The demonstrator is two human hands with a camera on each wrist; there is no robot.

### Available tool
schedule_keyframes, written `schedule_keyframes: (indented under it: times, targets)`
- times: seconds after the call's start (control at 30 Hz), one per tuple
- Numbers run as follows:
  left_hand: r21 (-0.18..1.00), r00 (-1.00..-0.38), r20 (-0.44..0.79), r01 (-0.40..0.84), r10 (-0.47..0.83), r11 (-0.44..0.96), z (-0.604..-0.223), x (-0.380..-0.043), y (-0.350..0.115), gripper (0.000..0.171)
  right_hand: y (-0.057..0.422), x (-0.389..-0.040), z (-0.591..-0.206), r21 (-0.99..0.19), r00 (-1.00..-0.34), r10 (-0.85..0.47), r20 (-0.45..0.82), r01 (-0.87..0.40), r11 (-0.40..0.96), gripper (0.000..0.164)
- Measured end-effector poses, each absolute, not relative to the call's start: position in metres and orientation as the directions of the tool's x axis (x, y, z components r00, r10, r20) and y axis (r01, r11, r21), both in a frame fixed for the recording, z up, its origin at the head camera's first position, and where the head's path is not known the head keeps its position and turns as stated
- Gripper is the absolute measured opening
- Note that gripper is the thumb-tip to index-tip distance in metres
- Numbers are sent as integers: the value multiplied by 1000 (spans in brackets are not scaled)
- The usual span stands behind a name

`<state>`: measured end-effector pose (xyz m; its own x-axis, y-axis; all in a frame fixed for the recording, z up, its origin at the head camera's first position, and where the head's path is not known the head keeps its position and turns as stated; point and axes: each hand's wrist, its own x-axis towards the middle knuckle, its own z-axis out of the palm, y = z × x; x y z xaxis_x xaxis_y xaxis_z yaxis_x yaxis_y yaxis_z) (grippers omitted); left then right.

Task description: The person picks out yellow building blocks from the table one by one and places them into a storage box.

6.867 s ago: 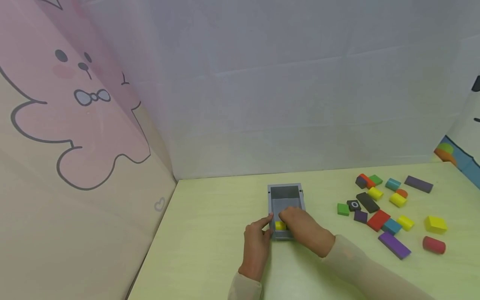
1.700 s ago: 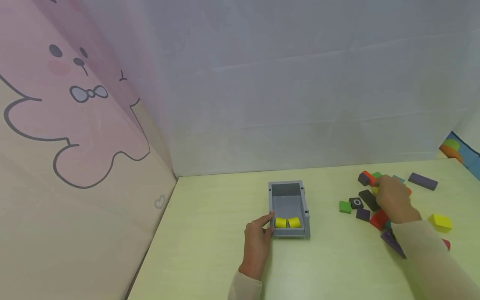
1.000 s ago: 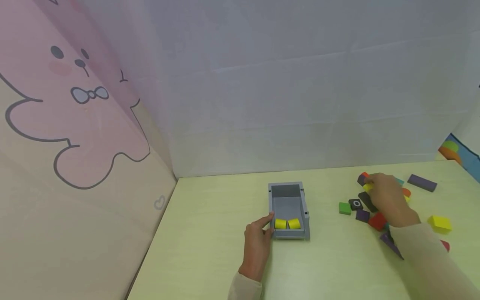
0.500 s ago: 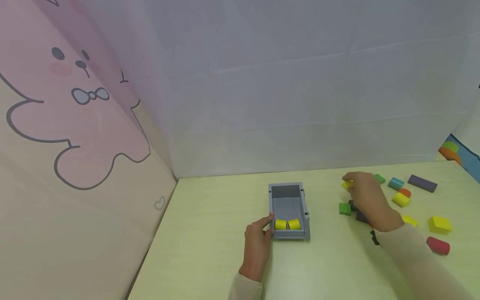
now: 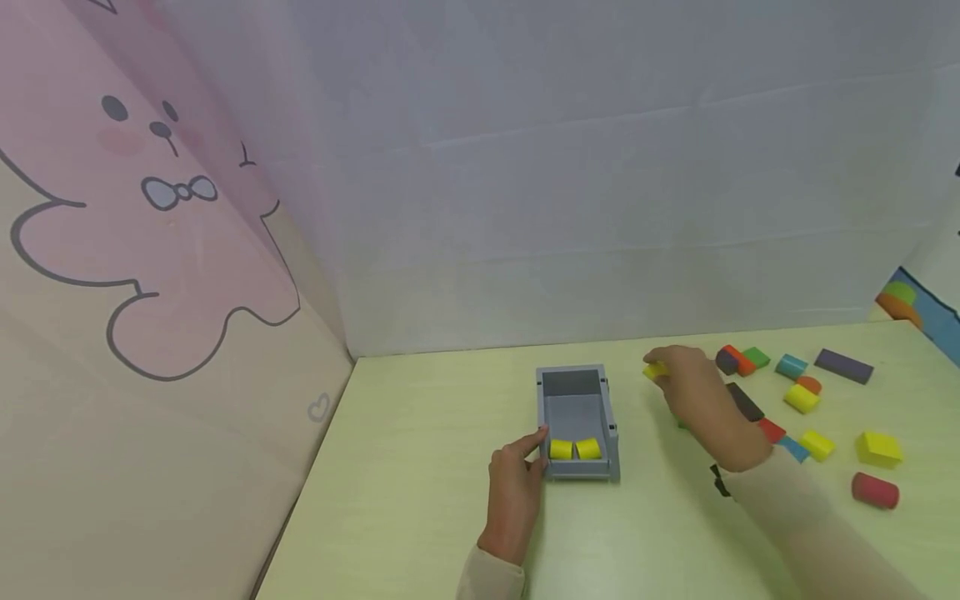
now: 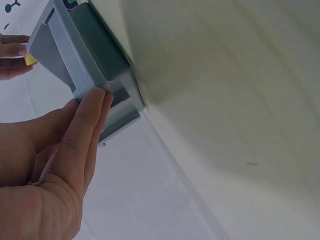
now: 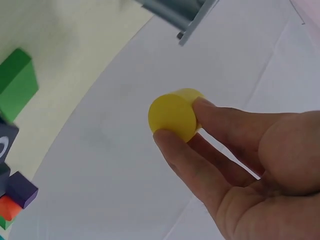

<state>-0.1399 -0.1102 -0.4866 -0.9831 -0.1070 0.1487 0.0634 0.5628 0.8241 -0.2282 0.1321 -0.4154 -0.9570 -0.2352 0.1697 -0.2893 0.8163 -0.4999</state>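
Observation:
A yellow cylinder block (image 5: 655,370) is pinched between the thumb and fingertips of my right hand (image 5: 697,400), above the table and right of a grey box (image 5: 608,429). The right wrist view shows the cylinder (image 7: 172,117) with its round end facing the camera. My left hand (image 5: 513,492) rests against the box's left side, its straight fingertips at the rim; in the left wrist view they meet a corner of the box (image 6: 82,55). Two yellow blocks (image 5: 588,448) lie side by side at the near end inside the box.
Loose blocks are scattered on the right of the table, among them a red cylinder (image 5: 874,491), a yellow block (image 5: 880,449), a blue-green cylinder (image 5: 791,366) and a long dark purple block (image 5: 844,366). My right forearm hides part of this group. A fabric wall (image 5: 525,250) stands behind.
My right hand has gone from the box to the scattered blocks, picked up a yellow cylinder there and carried it left. Two yellow blocks now show in the box. My left hand stays in place.

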Motion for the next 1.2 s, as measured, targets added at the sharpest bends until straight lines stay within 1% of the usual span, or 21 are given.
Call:
schedule_keyframes:
  times: [0.17, 0.37, 0.6, 0.8, 1.0, 1.2]
  targets:
    - [824, -984, 137, 52, -109, 564, -486, -140, -110, 46, 119, -222, -414, -530, -941, -254, 224, -336, 778, 29]
    - [822, -984, 135, 45, -118, 568, -485, -141, -110, 46, 101, -218, -411, -531, -923, -277, 266, -380, 758, 30]
    - [825, -984, 139, 52, -112, 563, -486, -141, -110, 45, 83, -211, -416, -533, -880, -338, 333, -472, 703, 30]
    - [827, -983, 148, 66, -103, 558, -487, -140, -111, 46, 70, -207, -416, -547, -886, -360, 294, -464, 697, 29]
    - [827, -986, 126, 44, -108, 560, -487, -140, -111, 47, 59, -204, -419, -563, -883, -371, 289, -470, 680, 30]
    - [821, -985, 134, 46, -113, 568, -487, -141, -111, 48, 50, -202, -422, -563, -886, -385, 260, -463, 685, 29]
